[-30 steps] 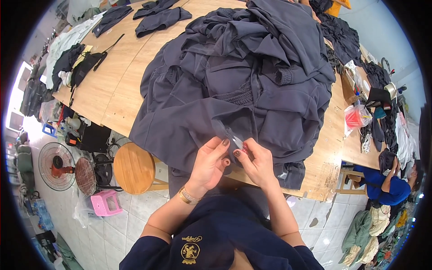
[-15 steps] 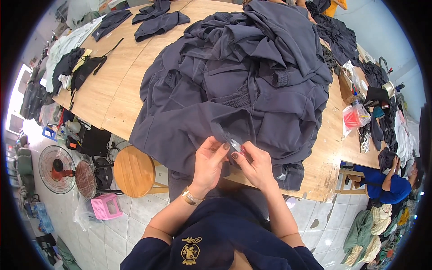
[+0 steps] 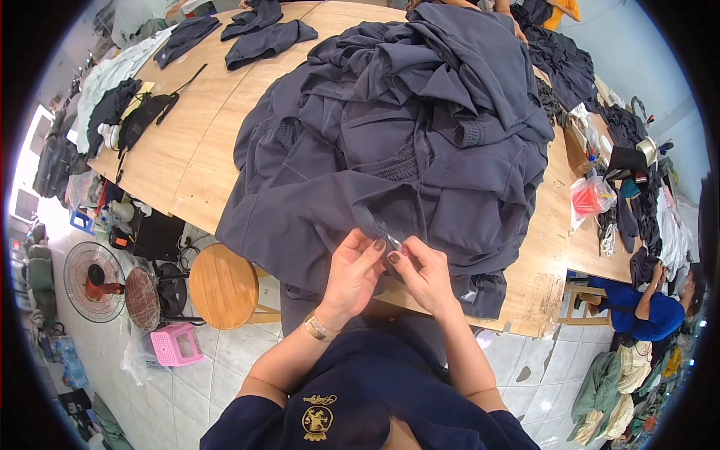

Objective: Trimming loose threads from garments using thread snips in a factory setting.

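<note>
A big heap of dark grey-blue garments [image 3: 405,135] covers the near part of a wooden table [image 3: 195,157]. At its front edge my left hand [image 3: 351,274] pinches a fold of the top garment [image 3: 322,217] next to a small metal zipper pull [image 3: 391,241]. My right hand [image 3: 426,274] meets it from the right, fingertips closed on the same spot by the zipper. Both thumbs and forefingers touch there. A gold bracelet sits on my left wrist.
A round wooden stool [image 3: 223,286] stands under the table edge at my left, with a pink plastic stool [image 3: 172,346] and a floor fan [image 3: 94,281] beyond. A person in blue [image 3: 637,311] sits at the right. More dark clothes [image 3: 262,34] lie at the far end.
My hands stay at the zipper and work it in small moves. The view has tilted slightly, so the garment heap sits a little higher in the picture.
</note>
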A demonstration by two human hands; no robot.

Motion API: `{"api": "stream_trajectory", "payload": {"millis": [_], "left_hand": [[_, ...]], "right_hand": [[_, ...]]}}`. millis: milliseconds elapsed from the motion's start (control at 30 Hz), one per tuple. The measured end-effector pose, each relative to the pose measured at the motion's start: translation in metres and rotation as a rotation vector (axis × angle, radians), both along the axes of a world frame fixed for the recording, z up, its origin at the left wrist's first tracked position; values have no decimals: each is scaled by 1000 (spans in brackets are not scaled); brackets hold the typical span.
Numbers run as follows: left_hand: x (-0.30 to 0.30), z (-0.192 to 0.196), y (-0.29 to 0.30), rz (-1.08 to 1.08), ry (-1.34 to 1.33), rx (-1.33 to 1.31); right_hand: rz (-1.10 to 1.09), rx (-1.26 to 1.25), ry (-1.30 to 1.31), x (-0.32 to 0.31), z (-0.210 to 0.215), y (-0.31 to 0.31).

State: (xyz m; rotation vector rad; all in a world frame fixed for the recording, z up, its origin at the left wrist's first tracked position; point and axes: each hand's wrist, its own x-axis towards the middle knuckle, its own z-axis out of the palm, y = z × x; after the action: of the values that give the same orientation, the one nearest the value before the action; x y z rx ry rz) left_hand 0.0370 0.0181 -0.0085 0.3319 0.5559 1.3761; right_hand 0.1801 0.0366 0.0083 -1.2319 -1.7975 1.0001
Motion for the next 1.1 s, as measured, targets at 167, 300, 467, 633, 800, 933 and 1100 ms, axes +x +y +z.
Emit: {"api": "stream_trajectory", "payload": {"millis": [167,300,467,633,800,933,1100], "left_hand": [[-1,-1,2,25,-15,-41],[-5,1,2,9,4,-64],[-5,4,2,-6,4,-87],[-3,2,3,1,6,-77],[-2,1,3,-2,-16,-67],[-2,2,2,13,-12,-56],[-1,1,3,17,-6,-35]], "right_hand": [[-31,-160,213,1,-9,-1],[-42,-229,321,5,-10,-1],[-17,-30,38,7,-10,0],[-15,51,-52,6,-2,0],[-15,72,-71,5,-1,1],[-26,61,-93,3,0,2],[-26,69,-110,3,1,3]]}}
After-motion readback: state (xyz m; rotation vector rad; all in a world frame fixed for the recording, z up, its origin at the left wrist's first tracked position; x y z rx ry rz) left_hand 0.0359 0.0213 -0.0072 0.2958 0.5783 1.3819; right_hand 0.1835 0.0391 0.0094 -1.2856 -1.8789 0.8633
